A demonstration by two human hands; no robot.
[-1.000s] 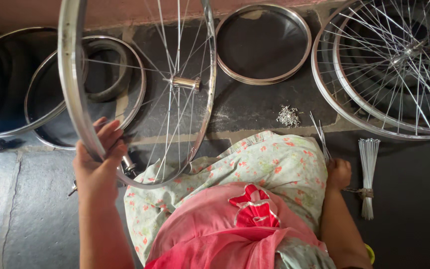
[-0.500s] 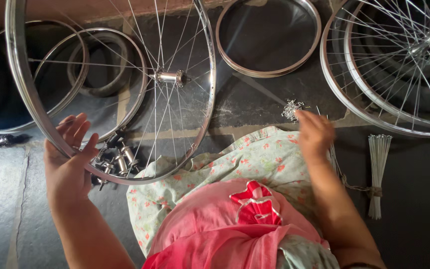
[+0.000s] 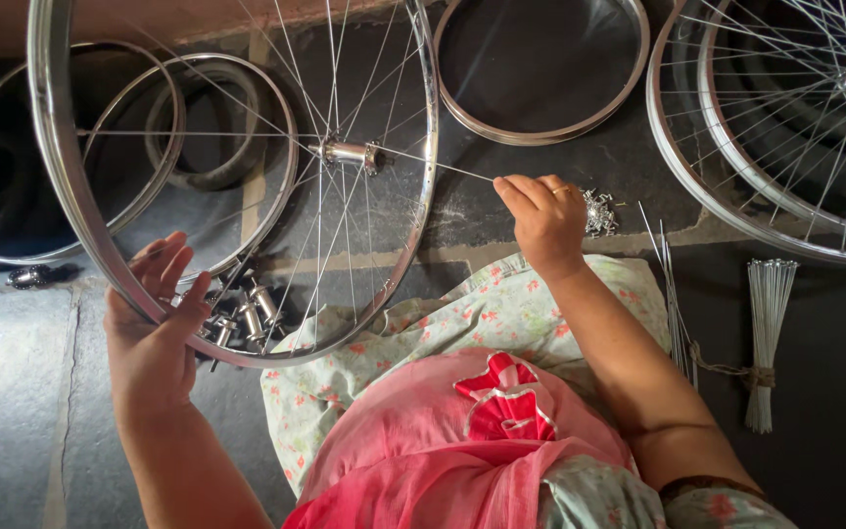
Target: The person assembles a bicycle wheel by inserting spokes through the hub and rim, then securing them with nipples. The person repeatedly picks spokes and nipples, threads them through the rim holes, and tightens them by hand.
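Near left: left hand [image 3: 154, 328] grips the rim of the spoked wheel [image 3: 61, 186], fingers wrapped round it, wheel held upright over loose hubs [image 3: 247, 313] on the floor. Right hand [image 3: 545, 220] sits further right, fingers pinched shut on one spoke [image 3: 443, 167] running to the hub, just beside a pile of nipples [image 3: 599, 211]. Spoke bundle [image 3: 766, 333] near right; bare rim [image 3: 540, 69] far centre.

Glossy polished metal wheel rim [image 3: 61, 186] and thin spokes [image 3: 768, 333] (bundled), over rough matt stone floor [image 3: 12, 392].
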